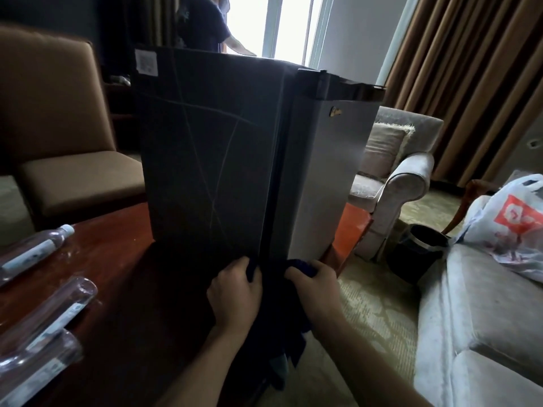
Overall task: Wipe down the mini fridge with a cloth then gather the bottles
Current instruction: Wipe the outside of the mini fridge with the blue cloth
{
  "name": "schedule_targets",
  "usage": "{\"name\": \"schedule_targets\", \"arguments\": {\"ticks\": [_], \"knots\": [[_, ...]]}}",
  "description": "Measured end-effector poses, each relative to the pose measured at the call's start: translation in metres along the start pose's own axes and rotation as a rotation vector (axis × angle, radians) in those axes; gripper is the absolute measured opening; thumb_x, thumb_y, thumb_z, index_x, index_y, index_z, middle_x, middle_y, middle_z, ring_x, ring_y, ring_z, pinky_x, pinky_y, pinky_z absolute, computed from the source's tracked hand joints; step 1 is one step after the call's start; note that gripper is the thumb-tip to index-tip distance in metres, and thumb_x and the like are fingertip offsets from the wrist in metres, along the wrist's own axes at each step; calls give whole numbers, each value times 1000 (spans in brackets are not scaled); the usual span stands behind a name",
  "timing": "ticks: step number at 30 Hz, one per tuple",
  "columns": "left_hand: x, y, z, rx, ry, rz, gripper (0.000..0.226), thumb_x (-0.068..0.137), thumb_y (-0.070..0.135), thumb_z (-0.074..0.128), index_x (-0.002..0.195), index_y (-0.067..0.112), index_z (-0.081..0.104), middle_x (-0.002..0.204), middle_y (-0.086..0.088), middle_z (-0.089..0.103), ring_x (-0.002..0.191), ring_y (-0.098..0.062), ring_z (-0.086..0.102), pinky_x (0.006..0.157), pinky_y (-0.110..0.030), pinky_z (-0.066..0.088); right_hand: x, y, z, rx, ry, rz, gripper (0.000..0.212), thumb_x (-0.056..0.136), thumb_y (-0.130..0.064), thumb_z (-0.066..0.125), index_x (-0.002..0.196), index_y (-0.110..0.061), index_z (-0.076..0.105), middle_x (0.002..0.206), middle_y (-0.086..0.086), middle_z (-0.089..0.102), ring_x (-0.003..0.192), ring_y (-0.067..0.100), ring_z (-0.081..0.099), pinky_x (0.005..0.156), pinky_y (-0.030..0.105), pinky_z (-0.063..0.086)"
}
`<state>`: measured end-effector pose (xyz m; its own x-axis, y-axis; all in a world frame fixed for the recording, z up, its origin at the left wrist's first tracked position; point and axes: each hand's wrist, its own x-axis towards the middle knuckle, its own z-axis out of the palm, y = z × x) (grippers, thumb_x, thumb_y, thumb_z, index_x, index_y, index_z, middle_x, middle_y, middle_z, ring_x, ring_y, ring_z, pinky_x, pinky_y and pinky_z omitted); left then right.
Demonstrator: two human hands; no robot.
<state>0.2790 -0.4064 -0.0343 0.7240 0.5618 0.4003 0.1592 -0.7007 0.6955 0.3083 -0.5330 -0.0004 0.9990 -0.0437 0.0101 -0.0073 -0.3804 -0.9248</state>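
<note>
The mini fridge (205, 148) stands on a reddish wooden table (123, 259), its dark side towards me and its silver door (323, 171) on the right. A dark blue cloth (282, 318) hangs at the fridge's lower front corner. My left hand (235, 292) grips the cloth on the left of that corner. My right hand (314, 286) holds a bunched part of the cloth against the bottom of the door. Three clear plastic bottles lie on the table at the left: one (35, 254) farthest, one (58, 312) in the middle, one (32, 368) nearest.
A brown armchair (64, 160) stands behind the table at the left. A grey sofa (482, 333) with a white plastic bag (511, 224) is at the right, a black bin (417, 254) on the carpet beside it. Another person (202, 22) stands by the window behind the fridge.
</note>
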Motion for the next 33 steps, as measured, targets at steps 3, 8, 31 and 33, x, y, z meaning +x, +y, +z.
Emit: {"name": "schedule_targets", "arguments": {"ticks": [3,8,31,33], "knots": [[14,20,-17,-27,51,35,22,86,26,64,68,18,53,68,-3,63,62,-26,62,51,-29,39,3,-25,-11,35,37,-48,21,64,-36,71,74,-18,68,72,-1,70,73,20,68,72,41,57],[45,66,-52,-67,179,127,23,86,25,64,67,16,54,61,5,54,55,-18,50,52,-26,31,8,-82,-30,118,75,-172,21,62,-34,71,74,-16,70,71,0,71,76,22,69,74,42,57],[134,175,-147,-27,255,270,30,83,34,57,110,25,65,114,-7,64,109,-33,59,79,-36,45,14,-159,-48,456,62,-403,35,63,-32,67,85,-6,68,87,14,74,88,36,69,74,57,55],[127,167,-139,-59,229,256,35,83,34,57,117,27,63,116,-6,64,109,-32,60,82,-39,48,18,-146,-41,471,74,-406,32,62,-31,67,84,-8,70,85,12,74,86,35,70,74,56,56]]}}
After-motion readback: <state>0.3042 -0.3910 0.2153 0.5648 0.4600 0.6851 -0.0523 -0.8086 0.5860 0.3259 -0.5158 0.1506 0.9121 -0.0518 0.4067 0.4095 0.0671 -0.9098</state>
